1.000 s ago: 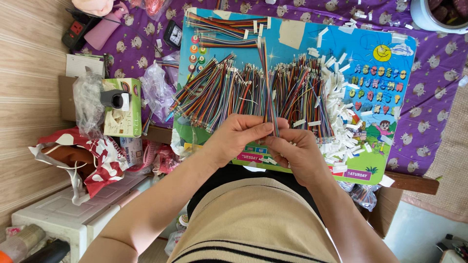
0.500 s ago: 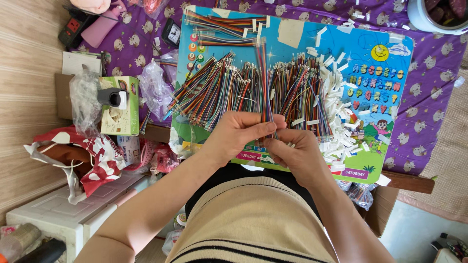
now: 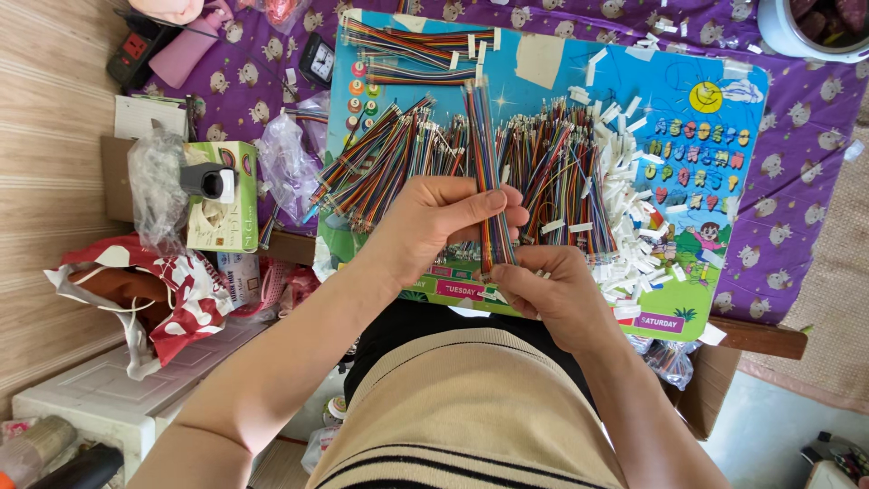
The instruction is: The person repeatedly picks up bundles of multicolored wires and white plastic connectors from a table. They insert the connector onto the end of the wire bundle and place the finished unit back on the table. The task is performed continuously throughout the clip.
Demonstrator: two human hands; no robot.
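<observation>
1. The left hand [image 3: 434, 217] pinches a slim bundle of multicoloured wires [image 3: 487, 163] around its middle, with the fingers pressed across the strands and the thumb behind them.
2. The right hand [image 3: 552, 294] is closed on the bundle's lower end, its fingertips squeezed together around the wires.
3. The bundle's long axis runs straight away from the body, with the near end in the right hand and the far tip pointing toward the top of the colourful board [image 3: 715, 181].
4. The bundle is held just above the heap of loose wires [image 3: 389, 154] spread over the board.
5. To the left is a green box [image 3: 237, 217] beside a red patterned bag [image 3: 181, 290].
6. To the right, white tags [image 3: 625, 190] are strewn beside the heap, and the purple cloth [image 3: 797, 199] lies beyond.
</observation>
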